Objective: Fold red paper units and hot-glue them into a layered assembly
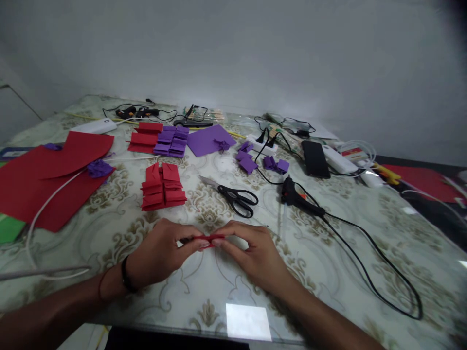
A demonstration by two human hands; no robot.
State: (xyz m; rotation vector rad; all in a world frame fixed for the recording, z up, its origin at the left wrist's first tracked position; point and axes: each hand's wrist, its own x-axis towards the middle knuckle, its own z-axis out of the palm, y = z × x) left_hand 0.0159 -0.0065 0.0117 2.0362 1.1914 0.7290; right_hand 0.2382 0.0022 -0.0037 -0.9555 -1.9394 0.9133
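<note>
Between both hands is a small folded piece of red paper (pixel 209 238), pinched at its two ends. My left hand (pixel 162 250) closes thumb and fingers on the left end, and my right hand (pixel 251 250) does the same on the right. Fingertips cover much of the paper. Just beyond my hands lie scissors (pixel 237 197) with black handles, blades pointing left. Folded red paper pieces (pixel 163 187) sit in rows to the left of them. Farther back are folded purple paper pieces (pixel 171 142) beside more red ones (pixel 146 137).
A black glue gun (pixel 301 200) rests at right, its cable looping toward the front edge. Behind it are a phone (pixel 315 159), a power strip (pixel 261 145) and loose purple pieces (pixel 248 163). Large red sheets (pixel 54 194) and a white cable (pixel 36 218) occupy the left.
</note>
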